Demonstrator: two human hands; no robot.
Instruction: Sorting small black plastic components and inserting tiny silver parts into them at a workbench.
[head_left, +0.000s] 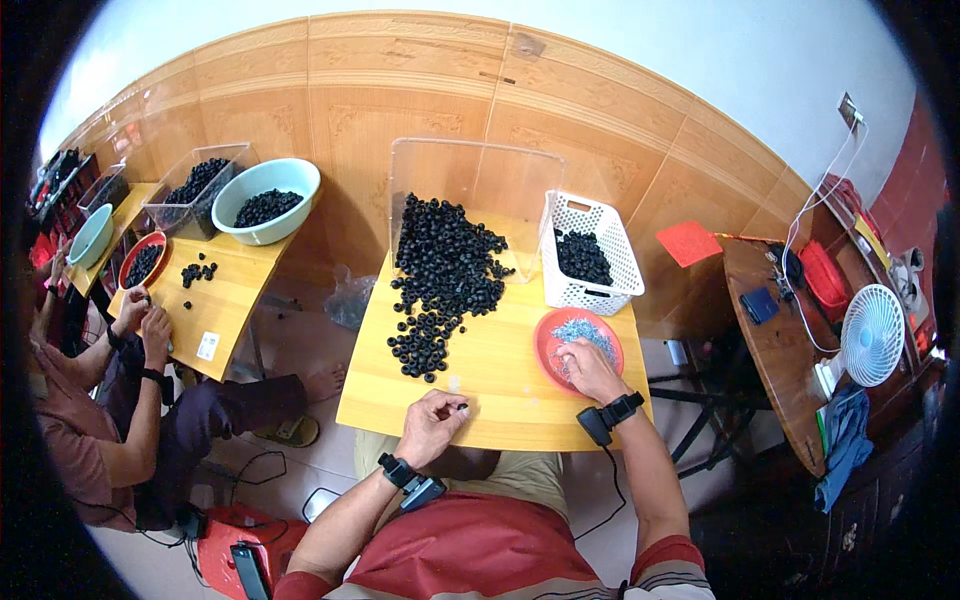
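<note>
Near the front edge of the yellow table [500,400], my left hand [430,428] is closed on a small black ring-like part [462,406], pinched at the fingertips. My right hand [594,374] reaches into a red round dish [545,352] at the table's right side. Its fingers are drawn together among many tiny blue and whitish pieces [584,330]; what they pinch, if anything, is too small to make out. Left of the dish spreads a large pile of black ring-like parts [450,265], thinning toward me.
Behind the pile stands a clear plastic bin [480,150] on its side. A white perforated basket [615,262] holds more black parts. To the left, a person [110,430] works at another yellow table [230,300]. At right, a wooden table [765,345] carries a fan [872,335].
</note>
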